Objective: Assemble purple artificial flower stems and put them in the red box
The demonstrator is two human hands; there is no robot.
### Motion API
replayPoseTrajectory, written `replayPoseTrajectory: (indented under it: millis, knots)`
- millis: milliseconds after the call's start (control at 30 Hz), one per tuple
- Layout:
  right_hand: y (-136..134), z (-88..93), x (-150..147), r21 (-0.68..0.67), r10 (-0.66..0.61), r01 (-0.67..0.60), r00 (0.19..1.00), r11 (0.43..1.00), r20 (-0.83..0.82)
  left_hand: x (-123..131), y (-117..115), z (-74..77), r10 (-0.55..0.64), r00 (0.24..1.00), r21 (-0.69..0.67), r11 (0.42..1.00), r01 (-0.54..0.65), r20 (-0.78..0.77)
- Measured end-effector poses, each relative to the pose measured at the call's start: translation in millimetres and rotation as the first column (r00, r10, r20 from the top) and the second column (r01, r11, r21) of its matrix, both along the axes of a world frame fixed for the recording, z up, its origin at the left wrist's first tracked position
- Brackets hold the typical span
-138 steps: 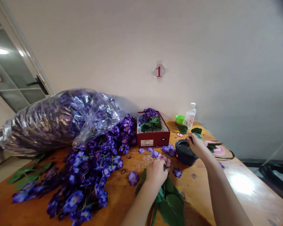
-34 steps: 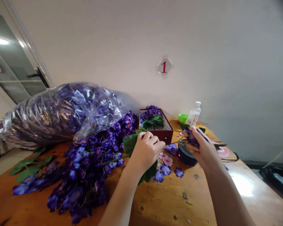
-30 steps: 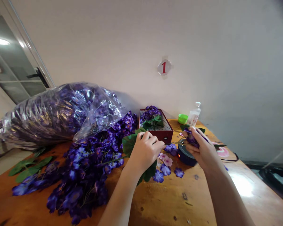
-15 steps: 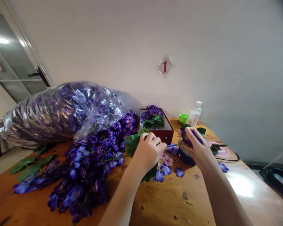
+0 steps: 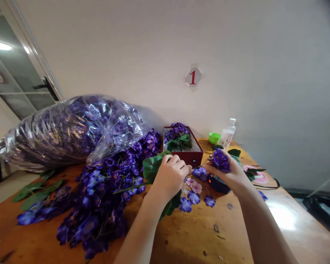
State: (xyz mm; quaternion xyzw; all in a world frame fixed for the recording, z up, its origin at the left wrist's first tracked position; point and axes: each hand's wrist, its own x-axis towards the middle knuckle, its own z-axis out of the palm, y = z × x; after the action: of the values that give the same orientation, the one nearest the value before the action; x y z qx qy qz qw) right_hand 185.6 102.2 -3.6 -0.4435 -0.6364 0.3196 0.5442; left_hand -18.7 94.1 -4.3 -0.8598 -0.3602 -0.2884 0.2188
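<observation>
My left hand (image 5: 172, 172) is closed around the stem of an artificial leaf spray, whose green leaves (image 5: 151, 168) stick out on both sides of the fist. The stem end reaches out to the left below them. In my right hand (image 5: 233, 172) is a purple artificial flower (image 5: 220, 160), held between thumb and fingers with its petals facing up. Just under the right hand sits a dark blue round device (image 5: 219, 184) with a small red light, partly covered by the hand. Loose blue-purple petals (image 5: 194, 197) and pink petals (image 5: 195, 186) lie between the hands.
A big heap of purple artificial flowers (image 5: 99, 205) covers the table's left side, beneath a stuffed clear plastic bag (image 5: 68, 132). Behind my hands stand a dark red box (image 5: 194, 157) holding flowers and leaves, a green cup (image 5: 214, 138) and a clear bottle (image 5: 228, 134).
The right hand has turned, bringing the purple flower more into view and slightly nearer the left hand. The left hand has shifted a little left and tilted the leaf spray.
</observation>
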Motion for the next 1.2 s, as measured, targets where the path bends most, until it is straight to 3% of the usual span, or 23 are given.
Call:
replayPoseTrajectory:
  millis: [133, 233, 333, 433, 567, 700, 767, 867, 900, 967, 1067, 1200]
  knots:
    - [4, -5.5, 3, 0.061, -0.033, 0.024, 0.989, 0.998, 0.147, 5, -2, -0.3, 0.033, 0.996, 0.131, 0.991, -0.022, -0.084]
    - [4, -7.4, 1, 0.062, -0.041, 0.030, 0.982, 0.998, 0.183, 7, -2, 1.6, 0.056, 0.990, 0.123, 0.992, -0.040, -0.131]
    - [4, -7.0, 2, 0.031, -0.058, 0.053, 0.980, 0.998, 0.188, 10, -4, 1.7, 0.081, 0.987, -0.019, 0.996, -0.085, -0.138]
    - [5, -4.8, 7, 0.022, -0.073, 0.070, 0.961, 0.997, 0.268, 20, -9, -3.0, 0.173, 0.982, -0.255, 0.948, -0.188, -0.079]
    - [8, -6.1, 14, -0.054, -0.028, 0.050, 0.938, 0.997, 0.345, 39, -22, -8.5, 0.265, 0.961, -0.524, 0.808, -0.269, -0.083]
    - [17, -20.6, 8, -0.159, -0.042, 0.123, 0.898, 0.980, 0.437, 37, -39, 2.3, 0.249, 0.955, -0.669, 0.683, -0.291, -0.161]
    - [23, -31.2, 2, -0.088, -0.132, 0.202, 0.853, 0.975, 0.505, 23, -42, 11.3, 0.304, 0.940, -0.709, 0.628, -0.319, -0.154]
    - [29, -43.4, -6, 0.016, -0.185, 0.215, 0.801, 0.976, 0.569, -15, -30, 18.0, 0.534, 0.839, -0.727, 0.535, -0.432, -0.105]
    - [30, -45.0, -7, 0.032, -0.187, 0.207, 0.793, 0.978, 0.580, -30, -22, 17.1, 0.619, 0.778, -0.731, 0.482, -0.483, -0.105]
    - [29, -43.9, -7, 0.058, -0.196, 0.200, 0.790, 0.978, 0.580, -61, -5, 11.2, 0.785, 0.601, -0.786, 0.273, -0.555, -0.151]
    - [22, -33.0, -6, 0.057, -0.157, 0.152, 0.815, 0.987, 0.557, -95, 18, -3.7, 0.826, 0.532, -0.838, 0.148, -0.525, -0.188]
    - [7, -12.1, -7, 0.005, -0.053, 0.060, 0.836, 0.998, 0.547, -111, 36, -24.6, 0.844, 0.497, -0.878, 0.071, -0.473, -0.199]
